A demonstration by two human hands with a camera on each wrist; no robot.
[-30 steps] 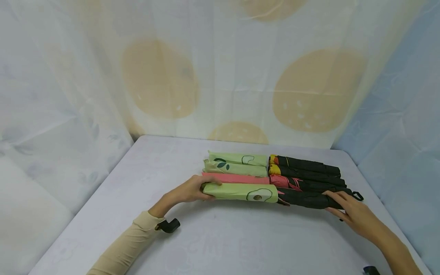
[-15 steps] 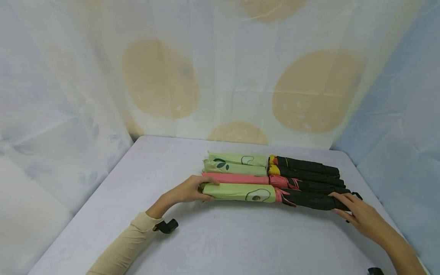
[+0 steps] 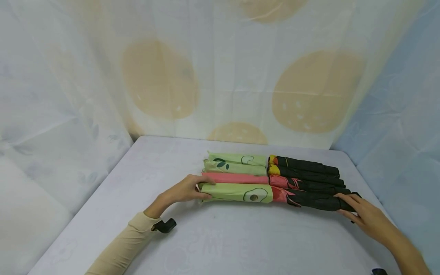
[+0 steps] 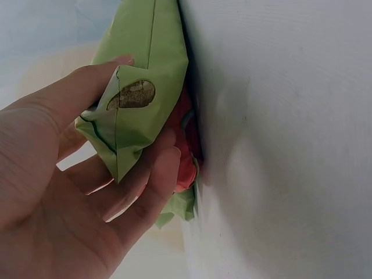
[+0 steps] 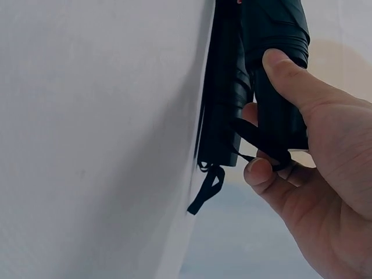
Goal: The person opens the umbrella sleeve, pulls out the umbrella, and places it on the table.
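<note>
Umbrella (image 3: 275,196) nearest you is mid-placement beside the row: left hand (image 3: 183,190) grips its green end, right hand (image 3: 364,215) clamps the black handle. Next, snug it in.

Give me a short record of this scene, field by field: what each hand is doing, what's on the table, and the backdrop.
left hand: grips the green sleeve end of the nearest umbrella
right hand: grips that umbrella's black handle end
other umbrellas: three folded, lying side by side behind the nearest one
table: pale cloth cover
backdrop: white cloth with tan round patches
</note>
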